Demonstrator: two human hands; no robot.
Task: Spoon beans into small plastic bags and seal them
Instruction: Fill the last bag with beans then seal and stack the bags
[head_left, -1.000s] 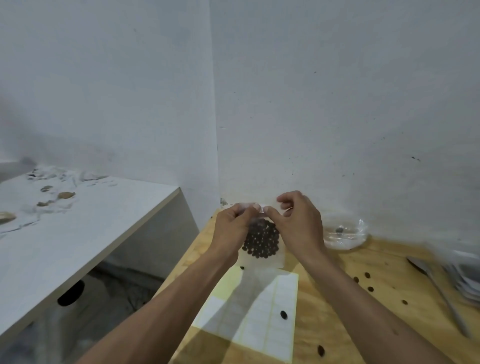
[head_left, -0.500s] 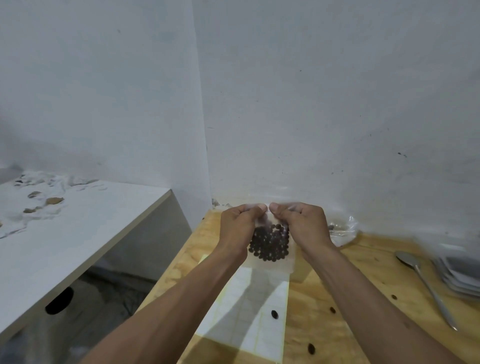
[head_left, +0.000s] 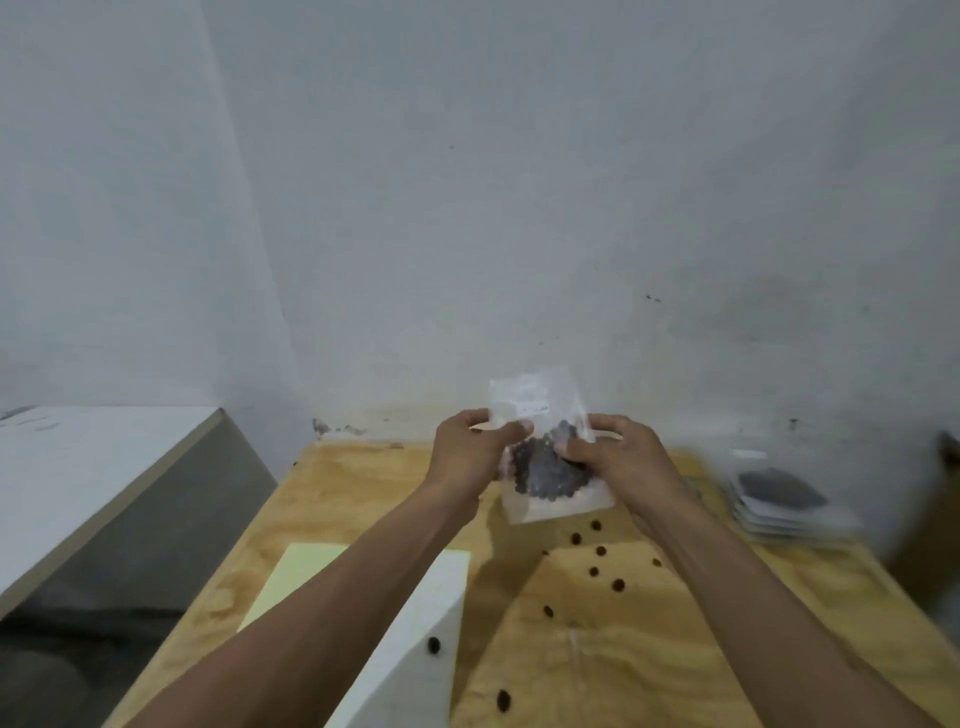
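A: Bag (head_left: 540, 447) of dark beans (head_left: 545, 475), clear plastic, held upright above the far part of the wooden tabletop (head_left: 337, 499), in front of the white wall (head_left: 519, 182). The beans sit in its lower half; the top stands up flat and clear of them.

B: And who has hold of it?

A: Both hands. The left hand (head_left: 470, 457) has its grip clamped on the bag's left edge, thumb across the front. The right hand (head_left: 618, 454) has its grip clamped on the right edge, thumb on the beans, fingers curled behind.

B: Sharp enough to see the seal?

A: No, the view is blurred, so I cannot tell whether the top is pressed closed.

B: What lies around it?

A: Loose beans (head_left: 597, 553) are scattered on the tabletop below and nearer than the bag. Nearer on the left lies a pale sheet (head_left: 296, 577), partly under the left forearm, with one bean (head_left: 434, 645) on its right part. At the far right is a stack of filled bags (head_left: 784, 499), blurred. Off to the left, apart from the tabletop, stands a white counter (head_left: 93, 467).
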